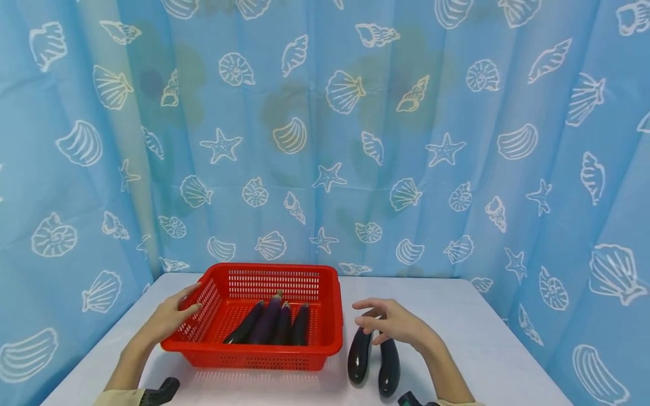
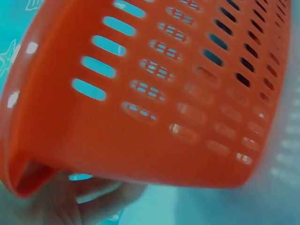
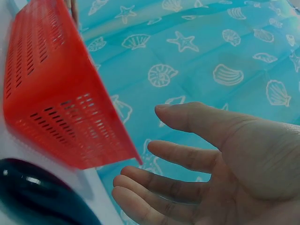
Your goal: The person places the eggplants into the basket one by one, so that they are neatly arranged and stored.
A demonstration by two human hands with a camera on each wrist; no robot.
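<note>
A red plastic basket [image 1: 254,349] with slotted walls stands on the table, and several dark purple eggplants [image 1: 266,322] lie side by side inside it. My left hand [image 1: 170,316] is at the basket's left rim, thumb and fingers spread apart. In the left wrist view, the basket wall [image 2: 93,136] hides part of that hand. Right of the basket lie two more eggplants, a glossy one [image 1: 358,361] and another eggplant [image 1: 389,372] beside it. Over their far ends hovers my right hand [image 1: 393,322], its fingers loosely bent with nothing held, as the right wrist view also shows.
A white cloth [image 1: 452,327] covers the table. Behind it and along both sides hangs a blue curtain [image 1: 325,214] printed with white shells and starfish. The basket's back wall is close to the curtain.
</note>
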